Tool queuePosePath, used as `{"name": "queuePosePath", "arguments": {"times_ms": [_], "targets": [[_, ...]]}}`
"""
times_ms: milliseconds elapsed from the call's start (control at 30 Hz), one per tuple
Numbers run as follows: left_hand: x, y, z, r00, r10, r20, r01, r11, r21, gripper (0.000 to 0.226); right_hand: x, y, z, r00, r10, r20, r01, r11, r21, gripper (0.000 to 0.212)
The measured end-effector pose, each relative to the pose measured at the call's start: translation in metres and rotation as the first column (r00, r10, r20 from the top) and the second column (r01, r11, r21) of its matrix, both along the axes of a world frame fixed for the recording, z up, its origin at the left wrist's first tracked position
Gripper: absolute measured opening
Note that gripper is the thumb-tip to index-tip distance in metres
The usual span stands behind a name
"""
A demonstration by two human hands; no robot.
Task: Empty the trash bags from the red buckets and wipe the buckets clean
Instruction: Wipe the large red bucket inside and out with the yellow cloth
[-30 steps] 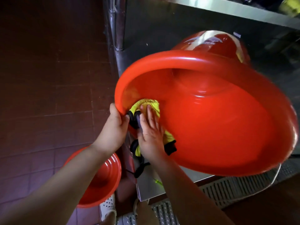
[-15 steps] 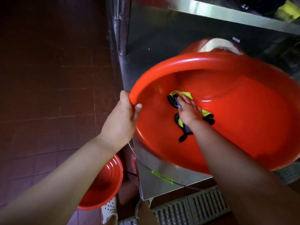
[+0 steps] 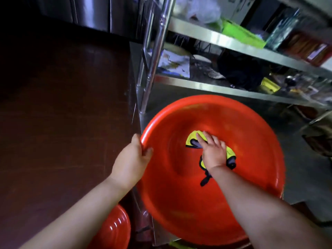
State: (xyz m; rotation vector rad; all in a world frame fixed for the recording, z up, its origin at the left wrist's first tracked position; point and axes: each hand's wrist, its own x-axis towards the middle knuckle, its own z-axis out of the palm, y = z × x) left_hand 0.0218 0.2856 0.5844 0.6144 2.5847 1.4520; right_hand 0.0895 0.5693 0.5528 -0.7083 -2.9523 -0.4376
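Observation:
A large red bucket [image 3: 181, 200] fills the lower middle of the head view, its mouth facing up toward me. My left hand [image 3: 132, 160] grips its left rim, thumb inside. Inside the bucket, my right hand [image 3: 212, 150] presses a yellow and black cloth [image 3: 193, 139] against the bottom with fingers spread flat over it. Part of the cloth sticks out beyond my fingertips and beside my wrist.
A second red bucket [image 3: 113, 230] sits on the dark tiled floor at the lower left. A steel shelf rack [image 3: 206, 85] stands behind, its post [image 3: 154, 56] just beyond the rim. Its shelves hold a green box [image 3: 239, 33], bags and papers.
The bucket has tipped down from facing me to lying mouth-up and lower. My right hand slid the cloth from the near wall to the bottom. The view lifted toward the shelves.

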Motion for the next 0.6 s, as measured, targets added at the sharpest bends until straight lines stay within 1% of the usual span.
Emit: {"name": "queuePosePath", "arguments": {"times_ms": [67,133,200,300,367,433,500,533,600], "targets": [[-0.001,-0.003,0.000,0.979,0.014,0.204,-0.026,0.998,0.057,0.022,-0.004,0.002,0.009,1.000,0.013,-0.023,-0.012,1.000,0.023,0.063],[-0.002,-0.005,-0.006,0.945,0.020,0.327,-0.060,0.992,0.111,0.026,-0.010,0.006,0.005,0.999,-0.003,0.040,0.001,0.999,0.045,0.063],[-0.003,-0.008,-0.012,0.921,0.027,0.389,-0.096,0.983,0.159,0.028,-0.017,0.007,-0.010,0.995,-0.049,0.085,0.046,0.998,0.039,0.063],[-0.002,-0.007,-0.021,0.900,0.031,0.434,-0.142,0.964,0.224,0.032,-0.036,-0.006,-0.035,0.987,-0.156,0.023,0.157,0.987,-0.042,0.069],[-0.001,-0.004,-0.023,0.896,0.045,0.442,-0.169,0.955,0.244,0.033,-0.058,-0.020,-0.048,0.985,-0.174,-0.007,0.172,0.980,-0.097,0.065],[-0.001,-0.001,-0.025,0.899,0.055,0.435,-0.180,0.951,0.253,0.035,-0.077,-0.031,-0.058,0.996,-0.090,-0.010,0.088,0.985,-0.145,0.057],[-0.004,0.001,-0.025,0.905,0.069,0.419,-0.191,0.948,0.255,0.039,-0.083,-0.034,-0.070,0.999,0.014,0.048,-0.007,0.988,-0.156,0.053],[-0.006,0.002,-0.025,0.910,0.077,0.408,-0.195,0.947,0.254,0.040,-0.081,-0.033,-0.077,0.992,0.091,0.093,-0.075,0.985,-0.156,0.053],[-0.008,0.003,-0.022,0.912,0.084,0.402,-0.202,0.944,0.260,0.040,-0.063,-0.028,-0.087,0.946,0.273,0.178,-0.236,0.950,-0.202,0.053]]}}
